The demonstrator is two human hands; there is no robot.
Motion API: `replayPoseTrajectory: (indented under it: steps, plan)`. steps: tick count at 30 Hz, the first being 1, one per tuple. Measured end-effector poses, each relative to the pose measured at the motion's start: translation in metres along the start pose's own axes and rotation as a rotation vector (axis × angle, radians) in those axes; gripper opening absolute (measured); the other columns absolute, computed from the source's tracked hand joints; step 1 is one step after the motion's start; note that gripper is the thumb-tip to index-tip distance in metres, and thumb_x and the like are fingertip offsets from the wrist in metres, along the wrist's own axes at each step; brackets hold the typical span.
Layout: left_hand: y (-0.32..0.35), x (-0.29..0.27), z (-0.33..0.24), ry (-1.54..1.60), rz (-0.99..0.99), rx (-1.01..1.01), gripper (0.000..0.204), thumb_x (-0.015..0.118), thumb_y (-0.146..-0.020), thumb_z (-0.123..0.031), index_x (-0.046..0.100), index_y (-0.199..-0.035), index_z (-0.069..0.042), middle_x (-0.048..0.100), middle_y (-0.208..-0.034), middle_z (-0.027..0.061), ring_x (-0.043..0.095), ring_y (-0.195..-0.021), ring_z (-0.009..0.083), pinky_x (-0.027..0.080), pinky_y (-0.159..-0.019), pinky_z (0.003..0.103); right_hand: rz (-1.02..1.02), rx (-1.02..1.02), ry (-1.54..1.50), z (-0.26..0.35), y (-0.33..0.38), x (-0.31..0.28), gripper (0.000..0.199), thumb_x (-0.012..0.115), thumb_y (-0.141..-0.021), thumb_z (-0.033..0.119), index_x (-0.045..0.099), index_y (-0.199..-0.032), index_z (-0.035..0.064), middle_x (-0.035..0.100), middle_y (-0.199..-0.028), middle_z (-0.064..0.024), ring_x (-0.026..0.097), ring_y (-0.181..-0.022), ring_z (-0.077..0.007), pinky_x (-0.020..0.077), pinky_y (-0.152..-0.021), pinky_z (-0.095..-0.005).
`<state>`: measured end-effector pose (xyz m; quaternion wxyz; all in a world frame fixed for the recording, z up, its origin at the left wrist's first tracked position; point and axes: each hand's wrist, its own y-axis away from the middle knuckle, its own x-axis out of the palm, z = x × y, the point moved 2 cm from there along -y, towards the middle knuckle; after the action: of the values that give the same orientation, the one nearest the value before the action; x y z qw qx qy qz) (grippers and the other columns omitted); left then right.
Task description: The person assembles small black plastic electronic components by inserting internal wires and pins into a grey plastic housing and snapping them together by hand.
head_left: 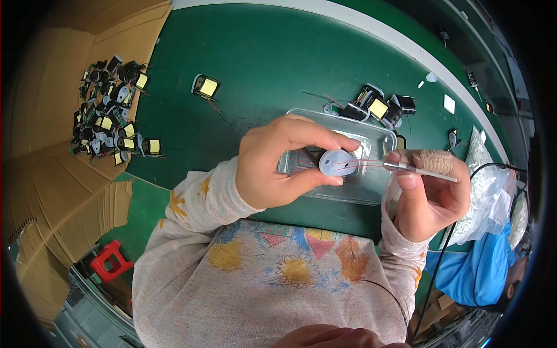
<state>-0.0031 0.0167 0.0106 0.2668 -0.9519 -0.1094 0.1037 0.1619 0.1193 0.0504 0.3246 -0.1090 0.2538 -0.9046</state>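
Pale grey oval part, pinched between thumb and fingers of the left hand, above the clear plastic tray, with small dark holes visible in its face. Thin red wires, running from the part toward the right hand. Slender white-and-metal tool, grasped between thumb and fingers of that right hand, over the right edge of the tray, with its metal end close by the wires; contact too small to tell. Tan wrapping around one finger of the same hand.

Just beyond the tray, on the green bench: black modules in a cluster, loose leads trailing. Beyond the tray and to its left: lone black module, yellow pad facing up. Well left of the tray: large heap of similar modules, piled by brown cardboard. Right of the tray: clear bag with pale contents, and nearby, a person in blue. Low, well to the tray's left: red stool.
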Motion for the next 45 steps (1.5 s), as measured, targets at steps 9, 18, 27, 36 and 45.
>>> replayPoseTrajectory:
  steps: [9, 18, 27, 36, 45]
  plan:
    - [0.001, -0.001, 0.001, -0.121, 0.019, 0.096, 0.047, 0.076, -0.069, -0.001, 0.044, -0.103, -0.004, 0.065, -0.098, 0.0224, 0.065, -0.094, 0.0278, 0.044, -0.086, 0.039, 0.01, -0.056, 0.22, 0.013, -0.002, 0.006, 0.021, 0.075, -0.064, -0.006, 0.061, -0.08, -0.0086, 0.065, -0.07, -0.0205, 0.067, -0.065, -0.0239, 0.0546, -0.06, -0.0314]
    - [0.002, 0.0, -0.004, -0.244, 0.058, 0.065, 0.047, 0.077, -0.07, -0.005, 0.044, -0.103, -0.006, 0.066, -0.1, 0.0201, 0.064, -0.097, 0.0261, 0.034, -0.096, 0.042, 0.155, -0.105, 0.305, 0.018, -0.001, 0.0, 0.024, 0.068, -0.072, -0.004, 0.052, -0.089, -0.0062, 0.063, -0.075, -0.0225, 0.064, -0.07, -0.027, 0.0533, -0.065, -0.0358]
    - [0.004, 0.004, -0.001, -0.264, -0.138, 0.066, 0.04, 0.079, -0.066, -0.008, 0.054, -0.097, -0.009, 0.069, -0.099, 0.0065, 0.067, -0.09, 0.018, 0.04, -0.09, 0.039, 0.333, -0.291, 0.608, 0.037, 0.0, 0.012, 0.025, 0.071, -0.068, -0.006, 0.055, -0.088, -0.0088, 0.065, -0.078, -0.0225, 0.066, -0.068, -0.0304, 0.0549, -0.059, -0.035]
    - [0.002, 0.004, -0.003, -0.319, -0.148, 0.08, 0.041, 0.079, -0.066, -0.008, 0.054, -0.098, -0.009, 0.069, -0.099, 0.0079, 0.067, -0.09, 0.0194, 0.039, -0.089, 0.041, 0.3, -0.273, 0.65, 0.04, 0.008, 0.014, 0.031, 0.074, -0.061, -0.009, 0.058, -0.088, -0.0073, 0.066, -0.082, -0.0195, 0.067, -0.073, -0.0297, 0.055, -0.063, -0.0347]
    - [0.004, 0.001, -0.004, -0.389, -0.023, 0.101, 0.053, 0.078, -0.068, -0.003, 0.041, -0.105, -0.009, 0.066, -0.102, 0.0169, 0.064, -0.096, 0.0237, 0.031, -0.096, 0.045, 0.26, -0.347, 0.675, 0.035, 0.011, 0.016, 0.041, 0.075, -0.053, -0.011, 0.061, -0.091, -0.0057, 0.066, -0.084, -0.0183, 0.067, -0.075, -0.0296, 0.0548, -0.063, -0.0328]
